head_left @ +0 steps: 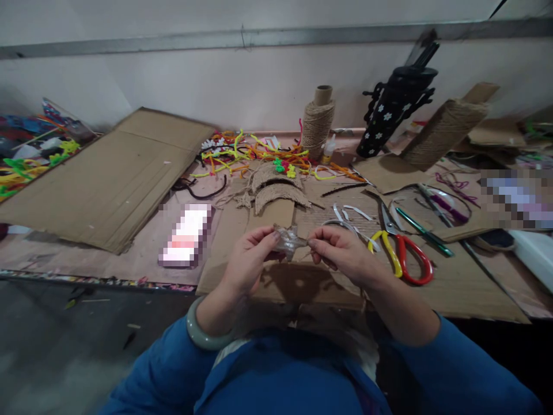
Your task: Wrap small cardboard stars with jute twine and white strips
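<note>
Clear crumpled plastic scrap (pixel 288 241) sits pinched between both hands above the cardboard sheet (pixel 453 282) on the surface, long axis roughly left-right. Left hand (pixel 248 259) fingers closed on its left end, right hand (pixel 341 253) fingers closed on its right tip; both wrists angled inward, equally near. Scissors (pixel 401 248) lie just right of the right hand.

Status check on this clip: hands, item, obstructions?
Left hand and right hand both pinching clear crumpled wrapper. Held above cardboard sheet. Scissors beside right hand, not touching.
</note>
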{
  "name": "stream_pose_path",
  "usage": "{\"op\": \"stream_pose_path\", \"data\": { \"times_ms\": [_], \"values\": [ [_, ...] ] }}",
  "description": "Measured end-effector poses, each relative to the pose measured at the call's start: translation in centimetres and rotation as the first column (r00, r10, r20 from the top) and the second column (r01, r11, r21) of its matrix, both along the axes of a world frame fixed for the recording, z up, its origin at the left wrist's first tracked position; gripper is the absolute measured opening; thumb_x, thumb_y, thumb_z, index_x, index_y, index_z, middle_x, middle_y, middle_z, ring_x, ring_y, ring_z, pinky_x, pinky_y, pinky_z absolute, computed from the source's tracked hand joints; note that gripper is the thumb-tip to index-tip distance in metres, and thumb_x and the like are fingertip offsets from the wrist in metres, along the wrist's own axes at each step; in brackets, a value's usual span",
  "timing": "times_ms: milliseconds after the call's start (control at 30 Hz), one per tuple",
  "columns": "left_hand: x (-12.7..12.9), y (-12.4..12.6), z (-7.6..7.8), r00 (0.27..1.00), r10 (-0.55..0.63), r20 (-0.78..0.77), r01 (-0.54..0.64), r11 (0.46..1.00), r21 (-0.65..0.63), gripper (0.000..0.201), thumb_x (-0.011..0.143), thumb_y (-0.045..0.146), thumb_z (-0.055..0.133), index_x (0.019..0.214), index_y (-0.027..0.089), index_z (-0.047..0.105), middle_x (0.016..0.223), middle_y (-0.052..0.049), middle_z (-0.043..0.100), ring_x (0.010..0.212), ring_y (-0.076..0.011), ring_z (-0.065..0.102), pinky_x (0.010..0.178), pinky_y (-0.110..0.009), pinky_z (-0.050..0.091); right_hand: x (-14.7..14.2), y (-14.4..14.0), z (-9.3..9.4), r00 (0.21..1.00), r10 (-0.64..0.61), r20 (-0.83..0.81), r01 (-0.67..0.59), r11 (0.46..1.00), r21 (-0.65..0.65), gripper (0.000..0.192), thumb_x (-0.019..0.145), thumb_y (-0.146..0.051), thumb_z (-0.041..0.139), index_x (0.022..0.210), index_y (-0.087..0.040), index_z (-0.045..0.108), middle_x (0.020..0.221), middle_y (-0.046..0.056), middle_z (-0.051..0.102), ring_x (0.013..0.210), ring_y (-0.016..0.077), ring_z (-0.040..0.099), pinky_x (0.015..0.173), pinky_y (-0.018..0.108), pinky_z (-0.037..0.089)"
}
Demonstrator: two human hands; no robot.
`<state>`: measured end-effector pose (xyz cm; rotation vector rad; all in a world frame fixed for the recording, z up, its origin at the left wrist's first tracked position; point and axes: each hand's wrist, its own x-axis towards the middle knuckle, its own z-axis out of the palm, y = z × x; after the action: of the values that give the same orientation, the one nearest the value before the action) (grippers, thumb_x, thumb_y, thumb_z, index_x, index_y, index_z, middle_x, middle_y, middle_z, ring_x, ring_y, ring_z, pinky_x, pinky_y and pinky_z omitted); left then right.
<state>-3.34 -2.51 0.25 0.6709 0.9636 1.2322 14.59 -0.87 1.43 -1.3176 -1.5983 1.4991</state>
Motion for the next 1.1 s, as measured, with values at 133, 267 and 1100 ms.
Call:
{"op": "stream_pose_path", "data": {
  "times_ms": [133, 267, 1100],
  "values": [
    [0.0, 0.0, 0.0, 0.999, 0.037, -0.022, -0.037, 0.999, 0.001, 0.023, 0.058, 0.033, 0.08, 0.07, 0.016, 0.068, 0.063, 0.002, 0.068, 0.055, -0.0098, 0.06, 0.052, -0.021, 0.05, 0.1, -0.2, -0.3, 0.998, 0.014, 0.06, -0.016, 0.999, 0.04, 0.021, 0.074, -0.039, 0.054, 0.074, -0.018, 0.055, 0.054, -0.004, 0.053, 0.039, 0.0059, 0.03, 0.039, 0.022, 0.02],
    [0.0, 0.0, -0.1, 0.999, 0.047, -0.016, -0.046, 0.999, 0.026, 0.022, 0.059, 0.032, 0.079, 0.068, 0.016, 0.067, 0.06, 0.003, 0.067, 0.054, -0.0095, 0.06, 0.054, -0.021, 0.05, 0.3, -0.3, -0.5, 0.995, 0.041, 0.09, -0.047, 0.997, 0.063, 0.02, 0.076, -0.038, 0.053, 0.074, -0.018, 0.056, 0.055, -0.003, 0.054, 0.042, 0.0069, 0.032, 0.041, 0.022, 0.022],
    [-0.1, -0.3, -1.1, 1.0, -0.01, -0.012, 0.01, 1.0, 0.01, 0.023, 0.057, 0.03, 0.08, 0.073, 0.017, 0.07, 0.067, 0.001, 0.069, 0.059, -0.0099, 0.06, 0.056, -0.021, 0.049, 0.0, -1.2, -1.5, 0.998, -0.064, 0.013, 0.064, 0.995, -0.073, 0.025, 0.072, -0.043, 0.057, 0.072, -0.019, 0.054, 0.052, -0.004, 0.052, 0.04, 0.0061, 0.032, 0.038, 0.021, 0.021]
  ]
}}
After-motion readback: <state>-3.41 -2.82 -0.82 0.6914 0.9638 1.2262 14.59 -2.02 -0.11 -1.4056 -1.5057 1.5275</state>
